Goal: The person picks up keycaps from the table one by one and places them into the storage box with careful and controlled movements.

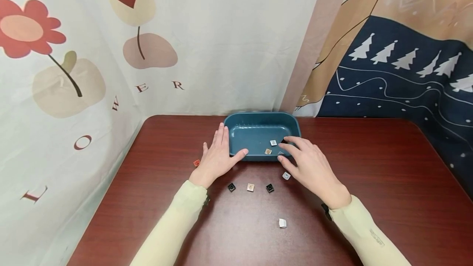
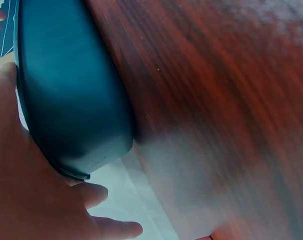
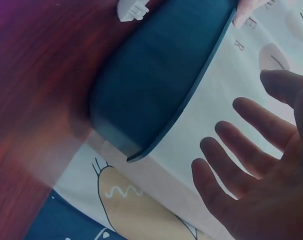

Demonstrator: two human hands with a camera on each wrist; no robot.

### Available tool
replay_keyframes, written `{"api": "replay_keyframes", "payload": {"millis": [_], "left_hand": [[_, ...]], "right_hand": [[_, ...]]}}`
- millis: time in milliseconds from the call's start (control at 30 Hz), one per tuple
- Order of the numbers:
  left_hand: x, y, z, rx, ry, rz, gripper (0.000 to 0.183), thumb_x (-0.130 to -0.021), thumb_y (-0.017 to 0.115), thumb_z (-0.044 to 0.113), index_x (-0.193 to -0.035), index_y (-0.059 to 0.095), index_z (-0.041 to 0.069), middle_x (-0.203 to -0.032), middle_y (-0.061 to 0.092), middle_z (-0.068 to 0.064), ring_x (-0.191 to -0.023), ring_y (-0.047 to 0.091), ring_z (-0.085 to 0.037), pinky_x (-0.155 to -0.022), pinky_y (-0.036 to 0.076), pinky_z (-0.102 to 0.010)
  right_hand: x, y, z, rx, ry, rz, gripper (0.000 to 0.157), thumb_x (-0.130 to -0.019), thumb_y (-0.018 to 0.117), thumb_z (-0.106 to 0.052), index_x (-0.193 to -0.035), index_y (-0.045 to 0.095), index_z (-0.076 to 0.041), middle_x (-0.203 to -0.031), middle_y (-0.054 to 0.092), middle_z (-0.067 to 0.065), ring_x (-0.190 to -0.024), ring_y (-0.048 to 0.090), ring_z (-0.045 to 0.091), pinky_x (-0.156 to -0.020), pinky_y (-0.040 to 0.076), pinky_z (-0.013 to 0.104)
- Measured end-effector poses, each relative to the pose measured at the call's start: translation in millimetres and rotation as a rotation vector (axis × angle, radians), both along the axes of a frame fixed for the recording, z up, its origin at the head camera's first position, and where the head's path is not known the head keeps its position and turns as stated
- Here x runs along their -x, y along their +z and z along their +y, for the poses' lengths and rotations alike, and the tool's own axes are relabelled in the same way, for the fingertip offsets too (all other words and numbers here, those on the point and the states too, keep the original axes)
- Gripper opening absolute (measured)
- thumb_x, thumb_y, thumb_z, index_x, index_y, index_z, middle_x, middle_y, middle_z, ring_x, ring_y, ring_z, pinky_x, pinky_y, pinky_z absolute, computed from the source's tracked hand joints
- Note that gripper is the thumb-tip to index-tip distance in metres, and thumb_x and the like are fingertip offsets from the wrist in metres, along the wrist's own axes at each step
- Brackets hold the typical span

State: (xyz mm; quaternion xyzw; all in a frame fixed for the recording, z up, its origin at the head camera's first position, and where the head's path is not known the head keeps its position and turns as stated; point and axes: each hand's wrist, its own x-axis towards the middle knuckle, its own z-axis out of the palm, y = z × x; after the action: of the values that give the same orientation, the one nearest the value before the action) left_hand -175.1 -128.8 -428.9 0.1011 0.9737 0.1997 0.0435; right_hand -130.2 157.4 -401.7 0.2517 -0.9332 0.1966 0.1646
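Observation:
My left hand [image 1: 215,157] rests at the left end of a blue-green basin [image 1: 262,115], its thumb over the front rim and fingers along the left side. My right hand [image 1: 310,163] hovers over the basin's front right corner; in the right wrist view its fingers are spread and hold nothing. Inside the basin lie a white keycap [image 1: 273,143], a tan keycap [image 1: 268,151] and a black keycap [image 1: 283,141], the last partly hidden by the right fingers. Just below the right thumb, a pale keycap [image 1: 286,175] lies on the table. A red keycap [image 1: 196,162] sits beside the left hand.
In front of the basin, a black keycap [image 1: 231,187], a beige keycap [image 1: 250,187] and another black keycap [image 1: 270,188] form a row on the reddish-brown table [image 1: 388,175]. Closer to me lies a white keycap [image 1: 282,223]. Printed curtains [image 1: 221,44] hang behind the table.

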Motion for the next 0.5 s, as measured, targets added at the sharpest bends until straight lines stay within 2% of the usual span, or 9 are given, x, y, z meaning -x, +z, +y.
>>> {"api": "replay_keyframes", "payload": {"millis": [300,500], "left_hand": [[0.1,0.1,0,0.006,0.0,0.001,0.111,-0.096,0.046,0.077,-0.166,0.003,0.003,-0.174,-0.004,-0.011,-0.159,0.01,-0.033,-0.117,0.014,-0.073],[-0.1,0.4,0,0.007,0.004,0.004,0.11,-0.096,0.047,0.076,-0.166,0.004,0.003,-0.174,-0.002,-0.012,-0.159,0.01,-0.032,-0.117,0.015,-0.073]], "right_hand": [[-14.1,-5.5,6,-0.046,0.144,0.022,0.053,-0.09,0.081,-0.034,-0.135,0.069,-0.008,-0.148,0.055,0.014,-0.134,0.053,0.036,-0.1,0.048,0.059],[-21.3,-11.8,10,-0.077,0.212,0.039,0.055,-0.089,0.081,-0.034,-0.137,0.068,-0.01,-0.147,0.057,0.012,-0.133,0.054,0.033,-0.101,0.049,0.057]]}}
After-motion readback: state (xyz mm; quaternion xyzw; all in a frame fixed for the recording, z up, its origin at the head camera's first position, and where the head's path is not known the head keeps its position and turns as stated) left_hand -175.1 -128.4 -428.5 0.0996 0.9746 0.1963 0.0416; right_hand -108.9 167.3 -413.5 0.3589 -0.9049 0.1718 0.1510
